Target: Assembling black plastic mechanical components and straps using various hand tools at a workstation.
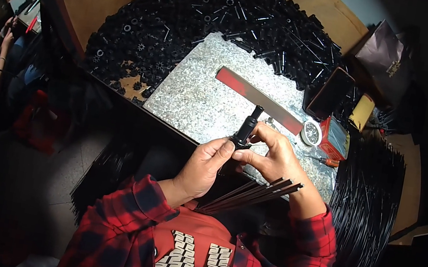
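Above the near edge of the board, my left hand (204,166) pinches the base of a black stepped cylindrical part (248,128) between thumb and fingers. The part tilts slightly to the right, its narrow end up. My right hand (276,158) closes on the same part from the right, thumb tip at its base and index finger along its side; its other fingertips are partly hidden. Below my right wrist, a bundle of thin black rods (257,197) slants up from my lap. Beyond the part, a red and grey bar (259,100) lies across the speckled board (184,92).
A large heap of small black parts (189,10) curves around the board's far side. To the right are a phone (331,93), a small round white dish (311,133), a red box (335,138), a screwdriver (328,161) and many black rods (367,199). Another person's hands (7,36) show far left.
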Tool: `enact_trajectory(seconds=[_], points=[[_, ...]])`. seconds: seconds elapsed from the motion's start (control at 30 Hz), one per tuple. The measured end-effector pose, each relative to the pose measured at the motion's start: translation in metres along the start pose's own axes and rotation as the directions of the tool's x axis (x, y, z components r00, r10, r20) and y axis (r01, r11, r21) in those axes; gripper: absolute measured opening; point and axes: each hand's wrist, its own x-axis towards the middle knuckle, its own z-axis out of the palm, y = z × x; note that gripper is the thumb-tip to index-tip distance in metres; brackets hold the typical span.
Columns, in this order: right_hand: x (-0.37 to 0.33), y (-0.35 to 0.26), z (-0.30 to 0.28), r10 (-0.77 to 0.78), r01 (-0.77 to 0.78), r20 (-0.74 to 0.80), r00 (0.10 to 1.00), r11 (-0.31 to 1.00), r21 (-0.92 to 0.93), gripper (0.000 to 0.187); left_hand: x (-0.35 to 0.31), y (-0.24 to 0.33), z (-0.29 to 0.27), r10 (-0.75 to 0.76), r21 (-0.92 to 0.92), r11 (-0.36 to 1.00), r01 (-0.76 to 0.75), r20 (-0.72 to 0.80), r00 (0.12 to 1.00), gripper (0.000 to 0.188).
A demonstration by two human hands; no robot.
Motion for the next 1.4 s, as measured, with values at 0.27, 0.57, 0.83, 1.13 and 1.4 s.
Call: enact_trajectory(seconds=[0.27,0.57,0.83,1.13,1.4], points=[[0.009,-0.003,-0.013,-0.071,0.083,0.119,0.990,0.992,-0.091,0.025,0.000,0.002,-0.002,-0.035,-0.004,0.999,0.036,0.132,0.991,0.035],[0.004,0.023,0.013,-0.091,0.091,-0.154,0.984,0.996,-0.002,0.035,-0.001,0.015,-0.010,-0.138,-0.098,0.985,0.144,0.065,0.988,0.033],[-0.010,0.058,0.043,0.173,-0.082,-0.191,0.966,0.910,0.407,0.027,0.003,0.010,-0.021,-0.021,0.054,0.998,0.017,0.078,0.997,0.036],[-0.016,0.041,0.070,0.146,-0.029,-0.207,0.967,0.875,0.484,0.029,-0.001,0.024,-0.022,-0.073,-0.089,0.992,0.085,0.130,0.989,0.045],[-0.011,0.041,0.070,0.139,0.000,-0.208,0.968,0.831,0.556,0.032,0.006,0.023,-0.031,-0.163,-0.197,0.964,0.179,0.093,0.982,0.049]])
